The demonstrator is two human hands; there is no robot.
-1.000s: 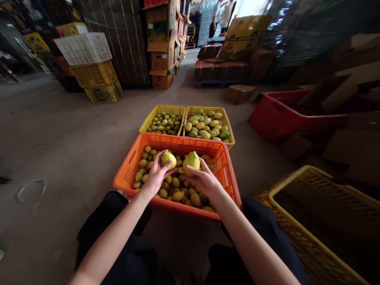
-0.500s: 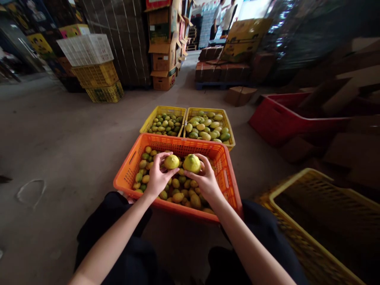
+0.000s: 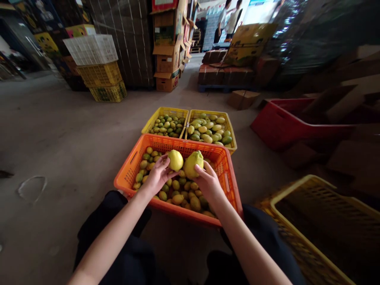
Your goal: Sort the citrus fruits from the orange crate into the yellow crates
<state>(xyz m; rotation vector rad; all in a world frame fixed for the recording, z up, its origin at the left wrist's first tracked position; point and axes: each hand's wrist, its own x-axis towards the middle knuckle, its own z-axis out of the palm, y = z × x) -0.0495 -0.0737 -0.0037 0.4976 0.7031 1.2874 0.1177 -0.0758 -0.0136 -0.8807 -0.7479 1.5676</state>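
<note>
My left hand (image 3: pixel 159 174) grips a smooth yellow lemon (image 3: pixel 175 160), fingers around its left and lower side. A larger, knobbier yellow-green lemon (image 3: pixel 193 164) is in my right hand (image 3: pixel 208 180), with the thumb across its front. Both lemons are held side by side with a small gap between them, above an orange plastic crate (image 3: pixel 178 211). Inside that crate lie many green and yellow lemons (image 3: pixel 178 199), partly hidden by my hands.
Behind the orange crate stand a yellow crate (image 3: pixel 145 130) of small green fruit and another yellow crate (image 3: pixel 234 147) of larger fruit. A big yellow crate (image 3: pixel 299 182) is at my right, a red bin (image 3: pixel 273 126) beyond it. Stacked cartons (image 3: pixel 166 63) and two people stand farther back.
Both lemons have been turned in my fingers and show more of their sides. My right thumb now lies over the larger lemon's front. The camera view has shifted slightly.
</note>
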